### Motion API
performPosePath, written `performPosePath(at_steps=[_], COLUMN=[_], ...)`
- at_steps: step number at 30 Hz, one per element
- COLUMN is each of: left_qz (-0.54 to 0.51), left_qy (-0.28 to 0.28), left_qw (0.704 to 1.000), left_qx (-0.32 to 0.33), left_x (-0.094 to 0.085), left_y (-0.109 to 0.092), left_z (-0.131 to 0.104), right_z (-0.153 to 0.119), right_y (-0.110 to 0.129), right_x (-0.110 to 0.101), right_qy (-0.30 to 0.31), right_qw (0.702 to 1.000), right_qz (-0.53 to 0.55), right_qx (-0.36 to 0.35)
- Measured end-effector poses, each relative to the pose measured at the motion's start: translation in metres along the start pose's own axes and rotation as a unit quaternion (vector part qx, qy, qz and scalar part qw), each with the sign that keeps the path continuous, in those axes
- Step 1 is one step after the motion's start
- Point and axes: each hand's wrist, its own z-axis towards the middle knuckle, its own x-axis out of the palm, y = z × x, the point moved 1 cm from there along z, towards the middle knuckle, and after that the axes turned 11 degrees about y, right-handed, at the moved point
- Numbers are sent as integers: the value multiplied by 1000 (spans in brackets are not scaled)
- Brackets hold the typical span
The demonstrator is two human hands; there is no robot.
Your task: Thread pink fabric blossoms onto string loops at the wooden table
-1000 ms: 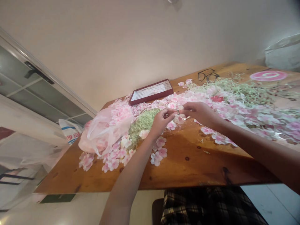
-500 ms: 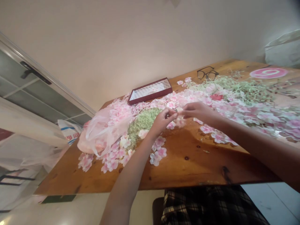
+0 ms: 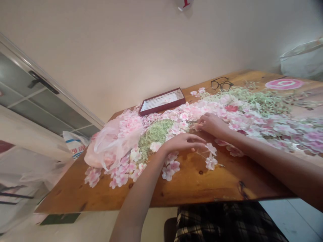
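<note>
Below the near edge of the desk (image 3: 202,188): dark plaid fabric (image 3: 222,222) across the person's lap. Wood is bare along the front. Next up, sprig (image 3: 211,163) with two pale pink-white flowers on thin stems, lying on the wood right at the left hand's fingertips. Left hand (image 3: 183,143): flat-ish, palm down, fingers stretched toward the sprig; can't tell if it pinches a stem (stems too fine and blurred there). Small cluster of pink flowers (image 3: 170,169) just beside the left forearm. Right hand (image 3: 213,125) sits a bit farther out, fingers bent down at the edge of the big flower pile (image 3: 275,127); fingertips are lost among petals, so can't tell whether it grips one.

Left side: translucent plastic bag (image 3: 106,143) among more blossoms, green clump (image 3: 153,134) between it and the hands. Pile runs far off to the right, one red flower (image 3: 231,108) in it, pale green stems (image 3: 264,99) behind. Back of desk: shallow maroon box (image 3: 163,102) with white patterned lining, folded-open glasses (image 3: 222,84), pink oval (image 3: 284,84) with a white ring. Beyond: plain wall (image 3: 141,43).
</note>
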Motion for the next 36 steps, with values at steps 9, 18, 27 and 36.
performPosePath(at_steps=[9, 18, 27, 36], left_qz=[-128, -211, -320, -404], left_qy=[-317, -298, -343, -339], left_qw=[939, 931, 883, 849], left_qx=[-33, 8, 36, 33], left_x=[-14, -4, -5, -8], left_y=[21, 21, 34, 43], left_z=[-3, 7, 11, 8], right_z=[-11, -15, -17, -15], right_y=[14, 30, 35, 27], right_x=[-23, -20, -28, -26], right_qy=[11, 55, 30, 42], right_qw=[951, 945, 940, 806], right_qz=[299, 321, 339, 581], right_qx=[83, 3, 35, 106])
